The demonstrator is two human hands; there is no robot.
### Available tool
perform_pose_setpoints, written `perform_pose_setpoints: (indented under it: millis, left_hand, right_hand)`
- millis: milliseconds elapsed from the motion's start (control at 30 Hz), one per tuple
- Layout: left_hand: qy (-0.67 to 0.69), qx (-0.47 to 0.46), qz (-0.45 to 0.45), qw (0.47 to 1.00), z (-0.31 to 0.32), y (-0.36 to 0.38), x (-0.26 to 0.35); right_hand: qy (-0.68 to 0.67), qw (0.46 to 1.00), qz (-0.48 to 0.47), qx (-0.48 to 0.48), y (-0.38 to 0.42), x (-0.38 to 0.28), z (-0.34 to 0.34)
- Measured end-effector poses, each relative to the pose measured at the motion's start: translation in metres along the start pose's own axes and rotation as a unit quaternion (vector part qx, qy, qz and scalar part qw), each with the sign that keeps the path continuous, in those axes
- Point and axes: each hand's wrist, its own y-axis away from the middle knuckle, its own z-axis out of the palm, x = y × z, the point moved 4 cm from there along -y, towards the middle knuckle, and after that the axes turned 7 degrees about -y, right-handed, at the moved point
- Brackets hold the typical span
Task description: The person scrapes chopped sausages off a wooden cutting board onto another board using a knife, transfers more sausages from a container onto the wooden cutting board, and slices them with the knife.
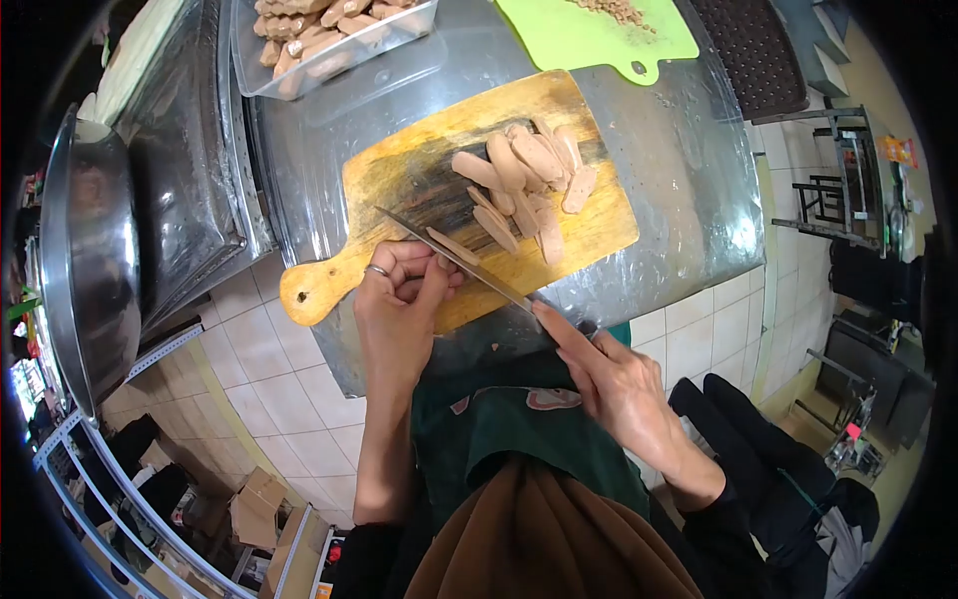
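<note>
My right hand (pixel 614 384) grips a knife (pixel 504 288), index finger stretched along the back of the blade. The blade slants across the wooden cutting board (pixel 394 165), its tip to the far left. Curled fingers of my left hand (pixel 399 309), one with a ring, press against a piece of sausage on the near side of the blade; they mostly hide it. On the blade's far side a thin sausage slice (pixel 451 244) leans along the metal. Several long, pale brown sausage slices (pixel 529 165) lie heaped on the right half of the board.
A clear plastic container (pixel 419 22) of sausages stands at the far left of the metal table (pixel 689 180). A green cutting board (pixel 529 35) with chopped bits lies at the back. A large metal bowl (pixel 90 260) is at left. Another person's dark-clothed legs (pixel 743 429) show at right.
</note>
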Motion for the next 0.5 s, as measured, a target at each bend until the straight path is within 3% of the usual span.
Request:
perform_pose_setpoints:
  millis: [133,200,333,367,500]
  left_hand:
    - [0.0,0.001,0.009,1.0,0.0,0.0,-0.001]
    - [0.003,0.001,0.011,1.0,-0.001,-0.002,-0.003]
    - [0.011,-0.013,0.023,1.0,0.0,-0.006,-0.003]
    - [0.012,-0.017,0.029,0.999,0.0,-0.008,0.0]
    - [-0.029,-0.006,0.041,0.999,0.005,-0.016,0.009]
  right_hand:
    - [0.003,0.999,-0.021,0.031,-0.015,0.002,-0.005]
    - [-0.179,0.982,-0.044,0.047,-0.022,0.022,0.002]
    - [-0.437,0.894,0.08,-0.066,-0.024,0.031,-0.019]
    - [-0.494,0.864,0.068,-0.068,-0.023,0.034,-0.021]
    - [-0.507,0.86,0.059,-0.012,-0.018,0.05,-0.032]
